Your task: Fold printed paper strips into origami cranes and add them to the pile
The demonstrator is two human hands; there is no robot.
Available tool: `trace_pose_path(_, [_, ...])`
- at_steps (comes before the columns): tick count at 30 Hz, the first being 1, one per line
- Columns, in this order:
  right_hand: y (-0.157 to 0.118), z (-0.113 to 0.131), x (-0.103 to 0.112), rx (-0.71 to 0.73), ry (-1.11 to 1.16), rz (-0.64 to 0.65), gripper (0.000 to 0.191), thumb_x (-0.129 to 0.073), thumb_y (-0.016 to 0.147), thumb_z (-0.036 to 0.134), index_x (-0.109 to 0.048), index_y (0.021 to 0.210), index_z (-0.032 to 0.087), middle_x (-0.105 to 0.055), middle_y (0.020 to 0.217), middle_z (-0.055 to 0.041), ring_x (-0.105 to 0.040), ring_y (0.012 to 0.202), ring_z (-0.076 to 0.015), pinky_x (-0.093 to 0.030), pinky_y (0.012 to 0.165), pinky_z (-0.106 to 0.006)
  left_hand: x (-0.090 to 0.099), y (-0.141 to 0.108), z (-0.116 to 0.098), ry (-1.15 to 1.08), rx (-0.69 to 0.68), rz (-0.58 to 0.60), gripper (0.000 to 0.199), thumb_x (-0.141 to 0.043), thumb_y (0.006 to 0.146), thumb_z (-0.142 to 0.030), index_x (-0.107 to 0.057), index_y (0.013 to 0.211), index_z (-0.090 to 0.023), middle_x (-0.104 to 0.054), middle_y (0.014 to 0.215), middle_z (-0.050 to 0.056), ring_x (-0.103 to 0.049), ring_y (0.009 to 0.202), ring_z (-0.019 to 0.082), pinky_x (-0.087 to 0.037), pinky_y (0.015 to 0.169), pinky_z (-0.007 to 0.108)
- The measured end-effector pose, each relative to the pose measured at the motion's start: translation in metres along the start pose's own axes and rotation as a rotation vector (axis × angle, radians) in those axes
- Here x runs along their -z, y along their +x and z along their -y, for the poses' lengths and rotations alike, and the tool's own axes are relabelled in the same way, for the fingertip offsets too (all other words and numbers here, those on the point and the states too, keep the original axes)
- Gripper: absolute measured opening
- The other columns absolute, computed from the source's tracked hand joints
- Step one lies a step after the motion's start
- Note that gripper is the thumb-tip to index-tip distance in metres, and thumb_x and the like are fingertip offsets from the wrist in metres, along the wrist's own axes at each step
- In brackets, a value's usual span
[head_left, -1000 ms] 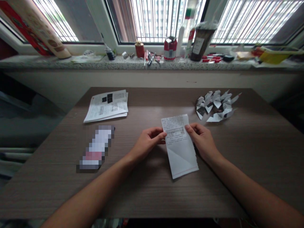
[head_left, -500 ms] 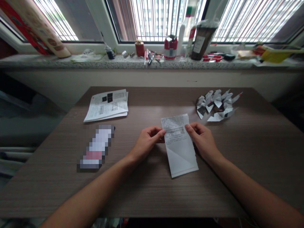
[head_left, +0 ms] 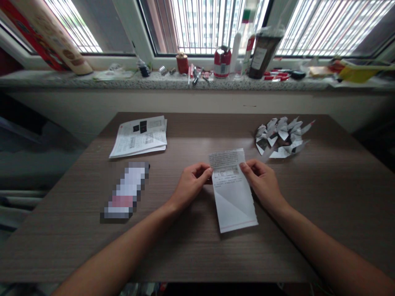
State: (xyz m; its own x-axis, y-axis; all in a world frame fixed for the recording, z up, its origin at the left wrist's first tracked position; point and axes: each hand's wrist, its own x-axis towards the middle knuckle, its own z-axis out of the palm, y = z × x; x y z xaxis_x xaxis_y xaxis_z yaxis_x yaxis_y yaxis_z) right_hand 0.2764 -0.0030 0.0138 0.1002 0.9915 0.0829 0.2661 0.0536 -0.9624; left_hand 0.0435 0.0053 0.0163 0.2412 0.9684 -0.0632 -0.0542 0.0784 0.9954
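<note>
Between my two hands is a sheet of printed paper [head_left: 233, 201], held by its long edges. Printed lines cover its upper half, the lower half is mostly blank with a diagonal crease, and the right edge looks torn. My left hand [head_left: 194, 181] is closed on the left edge, thumb on top. On the right edge my right hand [head_left: 262, 179] pinches it the same way. Beyond my right hand lies a ring of folded paper pieces [head_left: 280, 137]. A stack of printed sheets [head_left: 140, 137] rests at the back left of the brown table [head_left: 191, 255].
A pixelated flat object [head_left: 126, 193] lies left of my left forearm. Behind the table, a stone windowsill [head_left: 166, 84] carries a red can [head_left: 222, 61], a dark drink cup [head_left: 263, 55], red-handled scissors [head_left: 276, 76], and a long tube [head_left: 69, 49] leaning at the left.
The lower end of the paper has shifted slightly down and left, and the sheet appears a little flatter to my view. Both hands keep their grip with almost no movement.
</note>
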Motion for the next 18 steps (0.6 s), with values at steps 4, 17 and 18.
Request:
trace_pose_path(4, [-0.0003, -0.0035, -0.0019, -0.008, 0.037, 0.019, 0.035, -0.069, 0.093, 0.054, -0.068, 0.081, 0.021, -0.066, 0.074, -0.0024, -0.057, 0.066, -0.0177, -0.044, 0.058, -0.029, 0.001, 0.0009, -0.0015, -0.012, -0.027, -0.037, 0.027, -0.072, 0.095, -0.043, -0.071, 0.096, -0.015, -0.075, 0.097, 0.006, -0.073, 0.09, 0.02, -0.062, 0.083, 0.032])
trace_pose_path(17, [-0.0023, -0.0058, -0.0048, -0.009, 0.06, 0.06, 0.036, -0.07, 0.092, 0.055, -0.066, 0.08, 0.022, -0.064, 0.073, -0.0011, -0.055, 0.065, -0.0169, -0.042, 0.057, -0.028, 0.0074, 0.005, 0.0007, -0.019, -0.074, -0.075, 0.025, -0.075, 0.091, -0.039, -0.07, 0.088, -0.015, -0.072, 0.086, 0.004, -0.07, 0.08, 0.016, -0.06, 0.076, 0.028])
trace_pose_path(18, [-0.0022, -0.0062, -0.0046, -0.009, 0.054, 0.06, 0.036, -0.07, 0.092, 0.055, -0.066, 0.08, 0.022, -0.064, 0.072, -0.001, -0.055, 0.065, -0.0169, -0.041, 0.057, -0.029, 0.0082, 0.0057, 0.0009, -0.024, -0.079, -0.081, 0.025, -0.076, 0.091, -0.039, -0.071, 0.09, -0.014, -0.073, 0.088, 0.004, -0.07, 0.082, 0.017, -0.06, 0.077, 0.029])
